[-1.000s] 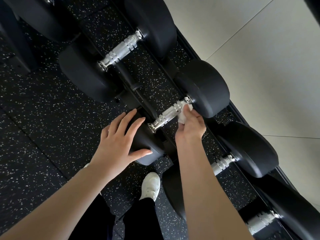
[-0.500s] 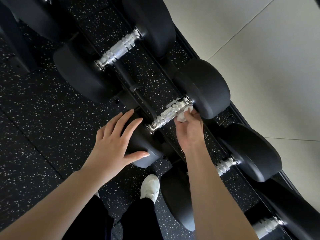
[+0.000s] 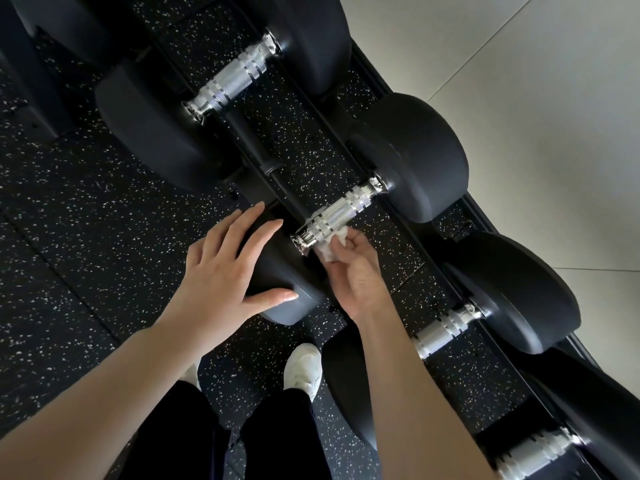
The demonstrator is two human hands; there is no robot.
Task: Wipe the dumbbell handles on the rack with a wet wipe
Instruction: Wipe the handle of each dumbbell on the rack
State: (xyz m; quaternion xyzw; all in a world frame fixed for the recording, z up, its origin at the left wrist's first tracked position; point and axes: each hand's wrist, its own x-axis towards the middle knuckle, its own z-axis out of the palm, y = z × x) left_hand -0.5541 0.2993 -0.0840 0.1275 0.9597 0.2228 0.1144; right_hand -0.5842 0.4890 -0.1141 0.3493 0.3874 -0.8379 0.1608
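The wet wipe (image 3: 330, 245), a crumpled white wad, lies pinched in the curled fingers (image 3: 349, 241) of the right hand (image 3: 356, 275) and is pressed against the near end of a dumbbell handle (image 3: 337, 214), on its underside as seen from above. The handle is bright chromed metal with a knurled middle section and ringed grooves toward each end; it runs diagonally away from the fingertips toward the far black head (image 3: 415, 157). The near black head (image 3: 277, 271) sits just left of the right fingers, and the left hand (image 3: 221, 271) rests flat on it with fingers straight and spread wide, thumb along the head's lower edge. Beyond the fingers, a second chromed handle (image 3: 233, 79) lies further up the rack (image 3: 273, 168); on the wrist side, two more handles (image 3: 446, 329) (image 3: 533, 452) follow the same diagonal. Speckled black rubber flooring (image 3: 86, 237) lies below, with a white shoe (image 3: 304, 370) and dark trousers (image 3: 277, 438) near the forearms, and pale tiles (image 3: 536, 98) at the right.
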